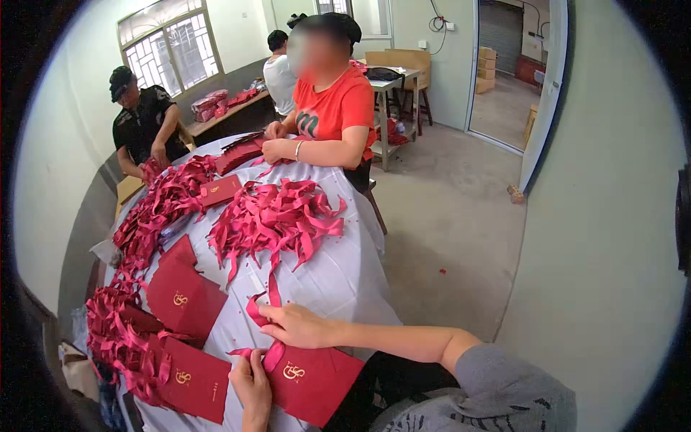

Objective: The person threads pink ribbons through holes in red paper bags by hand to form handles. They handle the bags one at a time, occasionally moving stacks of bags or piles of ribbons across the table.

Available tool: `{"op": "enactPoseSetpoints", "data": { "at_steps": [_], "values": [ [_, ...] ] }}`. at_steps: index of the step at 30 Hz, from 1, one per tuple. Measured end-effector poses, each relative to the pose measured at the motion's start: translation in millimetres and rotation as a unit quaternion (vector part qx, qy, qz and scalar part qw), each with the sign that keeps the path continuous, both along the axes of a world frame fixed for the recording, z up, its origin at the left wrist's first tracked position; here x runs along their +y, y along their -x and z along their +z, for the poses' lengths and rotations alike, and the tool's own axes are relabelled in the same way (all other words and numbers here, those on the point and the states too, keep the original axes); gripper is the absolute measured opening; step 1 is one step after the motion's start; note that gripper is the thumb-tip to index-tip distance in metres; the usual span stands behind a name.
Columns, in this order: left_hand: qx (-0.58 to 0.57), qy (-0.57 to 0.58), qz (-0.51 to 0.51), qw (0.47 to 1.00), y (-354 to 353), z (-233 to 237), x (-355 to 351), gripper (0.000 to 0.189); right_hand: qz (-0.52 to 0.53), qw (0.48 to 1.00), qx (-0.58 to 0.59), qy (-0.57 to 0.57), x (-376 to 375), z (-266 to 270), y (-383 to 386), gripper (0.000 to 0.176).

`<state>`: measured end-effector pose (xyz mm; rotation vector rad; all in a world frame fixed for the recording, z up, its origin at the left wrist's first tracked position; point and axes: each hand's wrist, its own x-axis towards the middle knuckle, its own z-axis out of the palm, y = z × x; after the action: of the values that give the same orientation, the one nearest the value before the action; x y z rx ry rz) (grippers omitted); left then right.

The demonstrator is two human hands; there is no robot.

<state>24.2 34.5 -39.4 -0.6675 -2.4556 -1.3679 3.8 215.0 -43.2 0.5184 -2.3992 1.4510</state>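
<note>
A red card bag (317, 378) with a gold emblem lies at the table's near edge, a red ribbon (274, 354) at its upper left corner. My right hand (295, 325) pinches a loop of ribbon above the bag. My left hand (250, 389) is closed on a ribbon end at the bag's left side. Just left of that hand lies another red bag (194, 378) with ribbons on it. A stack of red bags (183, 297) sits farther up the table.
A pile of loose red ribbons (277, 219) lies mid-table on the white cloth (338, 277). More ribboned bags (122, 331) line the left side. Co-workers in a red shirt (335, 108) and a black shirt (147, 122) work at the far side.
</note>
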Motion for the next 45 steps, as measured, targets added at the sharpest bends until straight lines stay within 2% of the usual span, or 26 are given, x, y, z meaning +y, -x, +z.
{"op": "enactPoseSetpoints", "data": {
  "at_steps": [6, 8, 15, 18, 19, 20, 21, 22, 23, 24, 25, 28, 32, 34, 36, 37, 39, 42, 43, 45],
  "values": [
    [-0.043, 0.026, 0.020, 0.999, 2.3, -0.9, -5.2, 0.020, 0.002, 1.000, 0.023, -0.004, -4.6, -3.0, 2.8, 0.025],
    [-0.032, -0.011, 0.016, 0.999, 3.5, -4.4, -3.6, 0.020, 0.004, 1.000, 0.019, -0.009, -5.0, -5.4, 4.1, 0.025],
    [0.007, -0.021, 0.013, 1.000, 4.5, -6.4, 0.2, 0.020, -0.012, 1.000, 0.026, 0.001, -4.7, -10.4, 5.6, 0.023],
    [-0.035, 0.041, 0.033, 0.998, 2.8, -1.8, -0.3, 0.017, -0.038, 0.999, 0.012, -0.027, -0.9, -8.9, 6.6, 0.022],
    [-0.003, 0.042, 0.036, 0.998, 4.7, -6.2, 0.3, 0.017, -0.017, 0.999, 0.001, -0.027, 1.8, -2.5, 6.5, 0.022],
    [0.026, 0.045, 0.045, 0.998, 5.2, -9.6, -0.7, 0.016, -0.084, 0.993, -0.024, -0.077, 6.4, 7.0, 5.9, 0.024],
    [-0.011, 0.030, 0.048, 0.998, 2.6, -2.9, 0.5, 0.016, -0.144, 0.980, -0.049, -0.130, 9.9, 12.0, 7.4, 0.028],
    [-0.002, 0.051, 0.049, 0.998, 2.8, 0.5, 0.7, 0.016, -0.180, 0.966, 0.020, -0.182, 13.5, 16.7, 11.0, 0.027],
    [-0.017, 0.053, 0.054, 0.997, -0.4, 6.6, 1.1, 0.018, -0.171, 0.975, 0.068, -0.124, 16.4, 20.8, 10.2, 0.023],
    [0.036, 0.054, 0.058, 0.996, 5.1, -7.8, -1.6, 0.021, -0.156, 0.977, 0.101, -0.107, 15.4, 21.1, 14.2, 0.020],
    [0.025, 0.051, 0.064, 0.996, 7.7, -15.9, -2.9, 0.023, -0.124, 0.975, 0.134, -0.124, 12.8, 33.7, 9.3, 0.016],
    [-0.020, 0.006, 0.041, 0.999, 6.5, -11.5, -1.3, 0.021, 0.005, 0.985, 0.103, -0.140, -5.1, 42.2, 9.9, 0.015],
    [-0.014, 0.050, 0.051, 0.997, 3.9, -8.5, -1.4, 0.021, 0.089, 0.968, 0.118, -0.201, -20.8, 39.9, 22.0, 0.019],
    [-0.015, 0.037, 0.054, 0.998, 3.9, -10.0, -2.4, 0.022, 0.165, 0.977, -0.040, -0.132, -24.8, 43.5, 27.4, 0.018],
    [-0.015, 0.047, 0.046, 0.998, 4.9, -10.6, -2.9, 0.023, 0.210, 0.955, -0.199, -0.068, -25.5, 46.1, 33.8, 0.016],
    [-0.017, 0.042, 0.049, 0.998, 4.5, -9.7, -2.7, 0.023, 0.213, 0.953, -0.201, -0.073, -25.5, 47.0, 35.0, 0.016],
    [-0.017, 0.018, 0.035, 0.999, 2.8, -7.7, -2.2, 0.026, 0.207, 0.934, -0.288, 0.046, -25.4, 48.5, 35.2, 0.014],
    [-0.034, -0.020, 0.036, 0.999, 4.8, -10.4, 0.1, 0.030, 0.217, 0.931, -0.288, 0.061, -24.2, 48.3, 41.1, 0.012],
    [-0.075, -0.014, 0.031, 0.997, 4.2, -6.3, -1.9, 0.041, 0.229, 0.928, -0.285, 0.073, -23.8, 49.3, 42.2, 0.012],
    [-0.078, -0.036, 0.026, 0.996, 4.6, -8.2, -0.7, 0.048, 0.217, 0.934, -0.273, 0.082, -24.7, 46.2, 46.4, 0.011]
  ]
}}
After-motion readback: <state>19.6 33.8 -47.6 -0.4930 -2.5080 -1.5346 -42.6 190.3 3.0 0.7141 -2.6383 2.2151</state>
